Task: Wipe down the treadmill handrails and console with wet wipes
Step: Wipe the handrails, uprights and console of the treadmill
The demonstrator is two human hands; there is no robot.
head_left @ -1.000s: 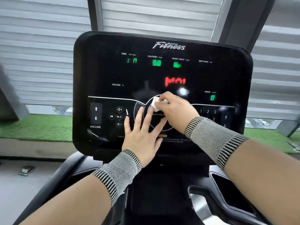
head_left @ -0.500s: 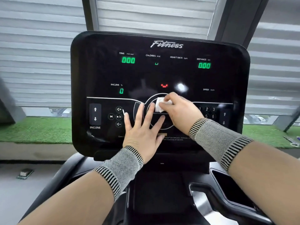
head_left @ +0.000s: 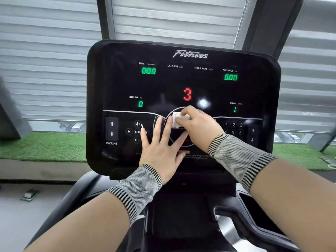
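The black treadmill console (head_left: 181, 82) faces me with green readouts and a red "3" lit in its middle. My right hand (head_left: 198, 127) grips a small folded white wet wipe (head_left: 177, 119) and presses it on the round centre button area of the console. My left hand (head_left: 161, 148) lies flat on the lower console just left of the wipe, fingers straight and spread, its fingertips beside the media buttons. Both wrists wear grey striped knit bands. A dark handrail (head_left: 254, 228) curves at the lower right, and another runs down at the lower left.
Behind the console are grey window blinds (head_left: 45, 60) and a dark window post (head_left: 263, 20). A strip of green artificial turf (head_left: 45, 146) runs along the window sill. A small flat object (head_left: 30, 194) lies on the grey floor at the left.
The console display changed from flickering digits to steady zeros and a red "3". My right hand shifted the wipe slightly over the centre button; my left hand stayed flat.
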